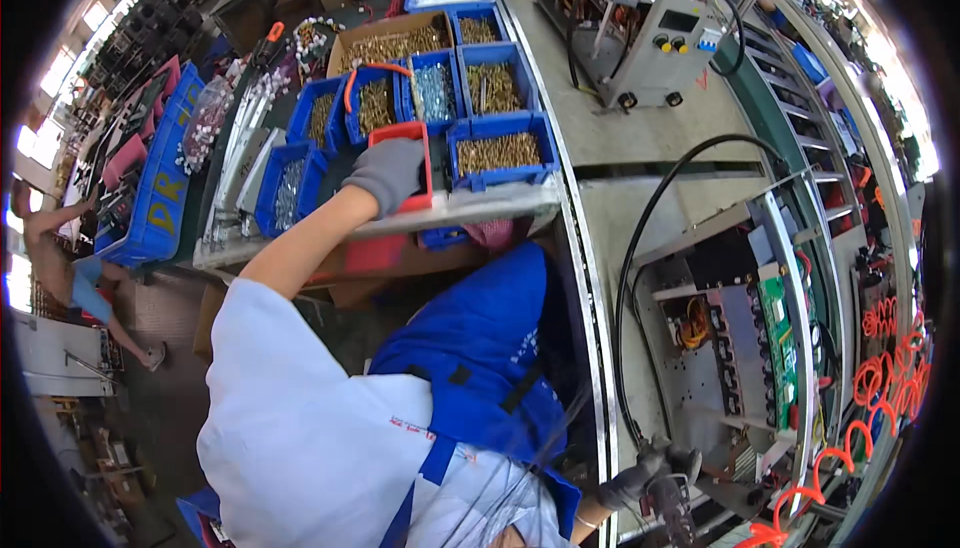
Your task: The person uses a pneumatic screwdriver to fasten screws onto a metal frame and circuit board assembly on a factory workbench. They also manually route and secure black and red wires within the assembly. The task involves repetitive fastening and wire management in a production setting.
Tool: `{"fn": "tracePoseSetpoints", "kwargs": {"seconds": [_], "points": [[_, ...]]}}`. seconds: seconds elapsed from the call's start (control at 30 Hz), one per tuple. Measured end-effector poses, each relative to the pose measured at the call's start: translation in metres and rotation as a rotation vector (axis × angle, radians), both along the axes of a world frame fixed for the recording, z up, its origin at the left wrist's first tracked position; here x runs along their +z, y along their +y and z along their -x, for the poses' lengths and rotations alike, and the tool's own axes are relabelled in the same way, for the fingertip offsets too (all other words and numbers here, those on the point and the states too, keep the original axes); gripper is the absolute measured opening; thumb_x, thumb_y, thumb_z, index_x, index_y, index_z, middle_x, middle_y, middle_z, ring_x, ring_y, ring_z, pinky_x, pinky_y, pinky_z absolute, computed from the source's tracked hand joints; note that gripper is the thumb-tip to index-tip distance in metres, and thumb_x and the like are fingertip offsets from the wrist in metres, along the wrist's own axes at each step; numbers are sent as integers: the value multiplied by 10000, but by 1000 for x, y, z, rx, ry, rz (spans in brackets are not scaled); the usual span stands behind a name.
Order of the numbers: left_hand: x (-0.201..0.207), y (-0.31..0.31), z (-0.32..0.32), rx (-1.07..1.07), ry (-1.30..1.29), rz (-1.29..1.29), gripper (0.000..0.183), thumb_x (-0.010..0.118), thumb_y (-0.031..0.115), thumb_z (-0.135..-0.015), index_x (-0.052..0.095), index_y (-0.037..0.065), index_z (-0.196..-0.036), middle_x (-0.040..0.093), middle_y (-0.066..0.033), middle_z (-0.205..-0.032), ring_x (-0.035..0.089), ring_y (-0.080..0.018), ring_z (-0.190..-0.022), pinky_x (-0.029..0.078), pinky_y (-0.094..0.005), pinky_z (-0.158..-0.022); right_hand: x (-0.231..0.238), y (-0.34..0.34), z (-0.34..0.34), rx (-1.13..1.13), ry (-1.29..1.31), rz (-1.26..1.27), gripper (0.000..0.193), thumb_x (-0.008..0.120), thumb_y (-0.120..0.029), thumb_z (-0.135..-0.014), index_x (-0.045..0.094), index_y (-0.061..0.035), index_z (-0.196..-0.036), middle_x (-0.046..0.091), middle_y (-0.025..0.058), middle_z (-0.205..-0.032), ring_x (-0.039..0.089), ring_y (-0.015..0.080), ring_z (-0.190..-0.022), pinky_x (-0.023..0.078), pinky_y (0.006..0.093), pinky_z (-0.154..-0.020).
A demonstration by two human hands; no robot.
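Observation:
My left hand [388, 174], in a grey glove, reaches into a small red bin [416, 132] at the near edge of the parts bench. Its fingertips are hidden inside, so their grip does not show. Around that bin stand blue bins of fasteners: one with brass-coloured screws [497, 154] to the right, another with silver screws [289, 191] to the left. At the lower right, my right hand [632, 480], in a dark glove, is closed round a dark hand tool [670, 510] beside the conveyor. The tool's exact kind is unclear.
Right of me runs a conveyor with metal rails, carrying an open metal chassis [725, 348] with a green circuit board. A second chassis [650, 38] stands farther along it. A black cable [625, 278] arches over the line; an orange coiled hose [830, 468] hangs at right. Another person [55, 258] sits far left.

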State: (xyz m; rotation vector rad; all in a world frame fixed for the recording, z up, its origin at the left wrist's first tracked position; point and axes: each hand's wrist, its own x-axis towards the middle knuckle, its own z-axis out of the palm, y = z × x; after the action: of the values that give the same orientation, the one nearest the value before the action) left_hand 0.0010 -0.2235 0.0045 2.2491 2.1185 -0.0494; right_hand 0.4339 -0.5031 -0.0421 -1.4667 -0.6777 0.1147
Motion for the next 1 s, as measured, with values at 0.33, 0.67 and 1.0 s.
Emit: {"fn": "tracePoseSetpoints", "kwargs": {"seconds": [0.33, 0.67, 1.0], "points": [[-17, 18, 48, -198, -174, 257, 134, 663, 157, -737, 705, 80, -838, 694, -115, -861, 663, -295, -866, 513, -402, -782, -31, -8, -24, -41, 118, 0, 353, 665, -180, -881, 514, -3, -1147, 564, 87, -840, 547, 171, -705, 488, 344, -669], [-11, 16, 55, -52, -516, 151, 205, 648, 23, -761, 666, -4, -963, 699, -114, -822, 685, -199, -725, 542, -322, -662, 8, -10, -22, -5, -7, -147, 456, 727, -178, -832, 483, -23, -1185, 538, 85, -735, 551, 199, -587, 509, 387, -576], [37, -10, -12, 43, -2105, 304, 274, 555, 193, -977, 572, -12, -1159, 580, -35, -924, 554, -84, -725, 447, -140, -578, 129, 5, 0, 557, -367, -622, 570, 789, -176, -782, 453, -43, -1223, 512, 83, -631, 554, 228, -468, 530, 431, -484]]}}
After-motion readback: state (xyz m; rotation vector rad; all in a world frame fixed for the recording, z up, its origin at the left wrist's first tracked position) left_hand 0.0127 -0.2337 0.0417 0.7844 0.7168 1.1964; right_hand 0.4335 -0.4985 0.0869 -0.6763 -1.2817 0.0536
